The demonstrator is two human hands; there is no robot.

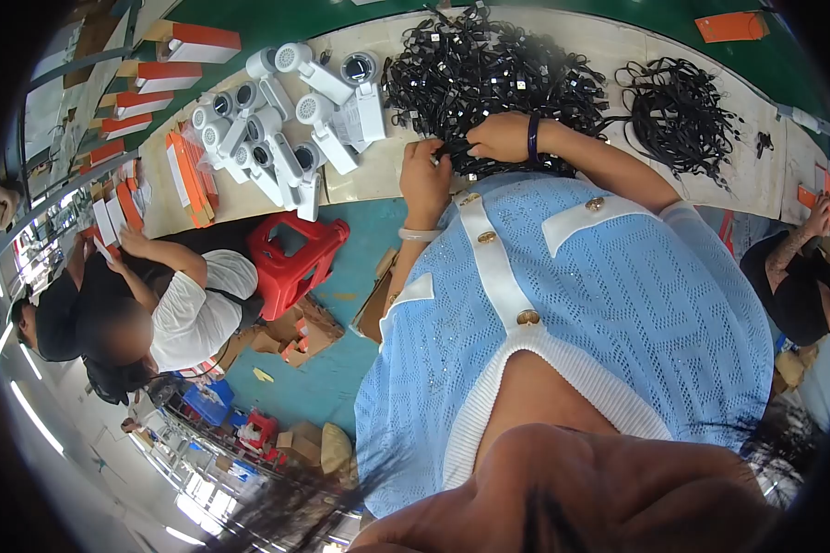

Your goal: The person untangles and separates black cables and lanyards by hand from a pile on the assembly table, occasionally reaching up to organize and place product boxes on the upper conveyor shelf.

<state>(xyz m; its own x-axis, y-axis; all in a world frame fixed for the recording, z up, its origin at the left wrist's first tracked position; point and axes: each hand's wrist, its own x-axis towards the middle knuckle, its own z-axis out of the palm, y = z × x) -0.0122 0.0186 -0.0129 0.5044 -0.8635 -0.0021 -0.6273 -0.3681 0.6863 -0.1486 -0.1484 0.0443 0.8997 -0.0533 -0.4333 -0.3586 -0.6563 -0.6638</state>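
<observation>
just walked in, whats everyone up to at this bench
The person wearing the camera has both hands, left hand and right hand, on black cables at the near edge of a big tangled heap. A smaller cable pile lies to the right, and white devices with round heads lie to the left. Farther left, someone in a white top has their hands at some orange-and-white boxes.

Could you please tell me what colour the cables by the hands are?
The cables are black, which shows best in the head view.
</observation>
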